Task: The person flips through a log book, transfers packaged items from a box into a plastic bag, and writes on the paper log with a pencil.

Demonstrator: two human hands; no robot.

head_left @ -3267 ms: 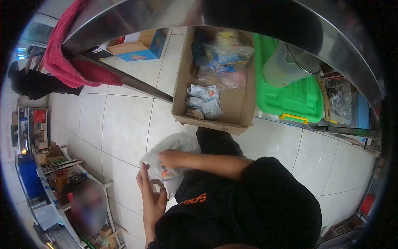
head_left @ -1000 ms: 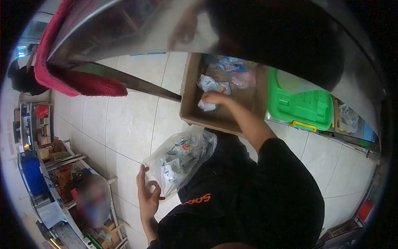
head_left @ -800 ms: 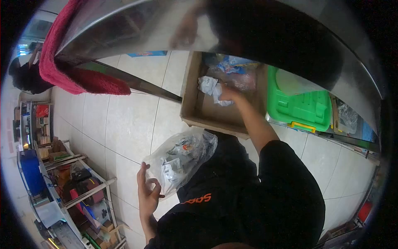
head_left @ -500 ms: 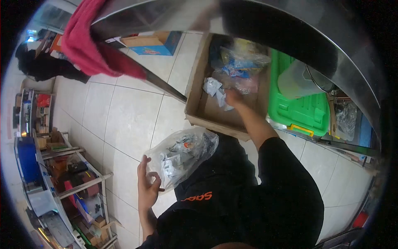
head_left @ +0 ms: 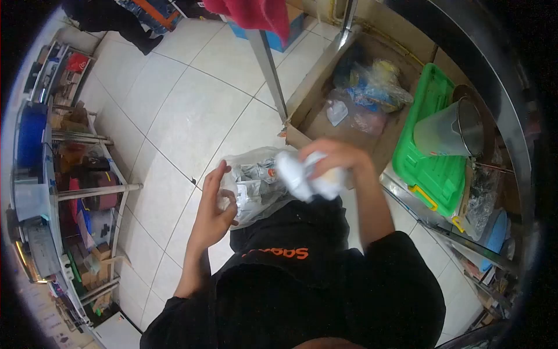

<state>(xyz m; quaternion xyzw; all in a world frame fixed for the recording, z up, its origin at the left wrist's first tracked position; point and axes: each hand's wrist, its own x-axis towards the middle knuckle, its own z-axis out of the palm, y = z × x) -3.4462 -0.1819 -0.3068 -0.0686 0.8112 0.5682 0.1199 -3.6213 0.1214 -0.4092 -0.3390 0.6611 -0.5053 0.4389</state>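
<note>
A clear plastic bag with several white and silver sachets inside hangs in front of my lap. My left hand grips its left rim between thumb and fingers, holding the mouth apart. Over the right side of the bag, my right hand is closed on a few white sachets, smeared by motion. Behind that hand lies a cardboard box on the floor, with another white sachet and crumpled plastic bags in it.
Right of the box lies a green lid with a clear bucket on it. A metal table leg stands near the box corner, below a red cloth. Loaded shelves line the left; a person's leg shows behind.
My right hand has come out of the cardboard box with white sachets and moved to the bag. My left hand keeps the bag's rim. The view has shifted.
</note>
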